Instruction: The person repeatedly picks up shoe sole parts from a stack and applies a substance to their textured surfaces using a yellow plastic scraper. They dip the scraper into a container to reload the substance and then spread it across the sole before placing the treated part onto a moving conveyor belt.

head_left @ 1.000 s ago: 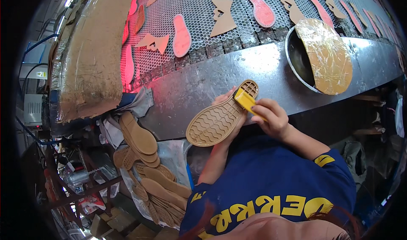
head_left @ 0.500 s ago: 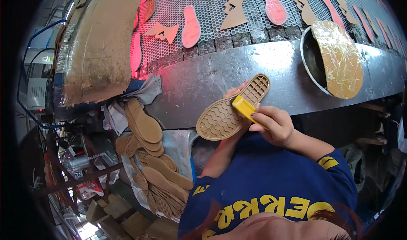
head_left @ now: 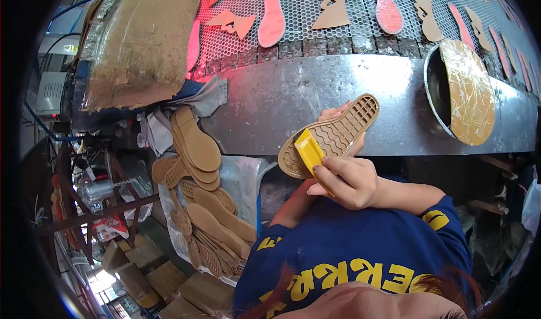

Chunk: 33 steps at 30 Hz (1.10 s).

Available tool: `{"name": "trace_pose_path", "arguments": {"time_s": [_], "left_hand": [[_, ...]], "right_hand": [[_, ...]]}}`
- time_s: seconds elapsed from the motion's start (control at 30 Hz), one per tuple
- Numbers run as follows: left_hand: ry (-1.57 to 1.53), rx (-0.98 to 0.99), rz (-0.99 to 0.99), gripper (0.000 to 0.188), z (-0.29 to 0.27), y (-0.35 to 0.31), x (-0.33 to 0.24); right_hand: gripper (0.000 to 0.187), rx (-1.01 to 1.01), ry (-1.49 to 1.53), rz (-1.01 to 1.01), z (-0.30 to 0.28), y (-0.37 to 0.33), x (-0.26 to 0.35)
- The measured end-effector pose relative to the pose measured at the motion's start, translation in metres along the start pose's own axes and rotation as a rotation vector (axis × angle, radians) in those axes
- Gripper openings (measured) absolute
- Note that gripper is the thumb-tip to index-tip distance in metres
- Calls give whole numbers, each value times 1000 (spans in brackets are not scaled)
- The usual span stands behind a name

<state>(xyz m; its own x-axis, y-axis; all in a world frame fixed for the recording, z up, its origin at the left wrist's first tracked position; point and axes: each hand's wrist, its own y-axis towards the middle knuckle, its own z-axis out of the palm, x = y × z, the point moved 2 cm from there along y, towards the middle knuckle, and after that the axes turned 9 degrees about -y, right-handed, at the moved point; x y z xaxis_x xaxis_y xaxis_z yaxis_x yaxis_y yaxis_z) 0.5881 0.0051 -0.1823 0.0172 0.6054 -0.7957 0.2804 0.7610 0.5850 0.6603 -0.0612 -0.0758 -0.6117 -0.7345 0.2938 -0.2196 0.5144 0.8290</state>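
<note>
Two hands busy: left hand (head_left: 333, 113) grips tan sole (head_left: 360, 111) from beneath, over near edge of counter (head_left: 256, 124). Right hand's (head_left: 356, 184) fingers clamp yellow tool (head_left: 310, 151) at its wide end. Risks: loose left grip, mostly hidden, lets sole pivot; off-centre push skids tool past rim.

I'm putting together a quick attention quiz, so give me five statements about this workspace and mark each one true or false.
1. The right hand holds a yellow tool. True.
2. The shoe sole has its tread facing down. False: the tread faces up.
3. The left hand supports it. True.
4. The round pan is fully covered. False: a tan board covers only part.
5. A pile of soles lies on the person's left. True.
</note>
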Motion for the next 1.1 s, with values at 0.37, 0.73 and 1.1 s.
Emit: {"name": "trace_pose_path", "arguments": {"time_s": [0.37, 0.73, 1.1], "left_hand": [[-262, -120, -67, 72, 11, -10, 4], [158, -47, 66, 65, 13, 2, -2], [125, 110, -138, 47, 6, 4, -6]], "right_hand": [[34, 76, -60, 28, -15, 13, 1], [32, 78, 36, -90, -8, 11, 7], [33, 107, 83, -147, -6, 12, 9]]}}
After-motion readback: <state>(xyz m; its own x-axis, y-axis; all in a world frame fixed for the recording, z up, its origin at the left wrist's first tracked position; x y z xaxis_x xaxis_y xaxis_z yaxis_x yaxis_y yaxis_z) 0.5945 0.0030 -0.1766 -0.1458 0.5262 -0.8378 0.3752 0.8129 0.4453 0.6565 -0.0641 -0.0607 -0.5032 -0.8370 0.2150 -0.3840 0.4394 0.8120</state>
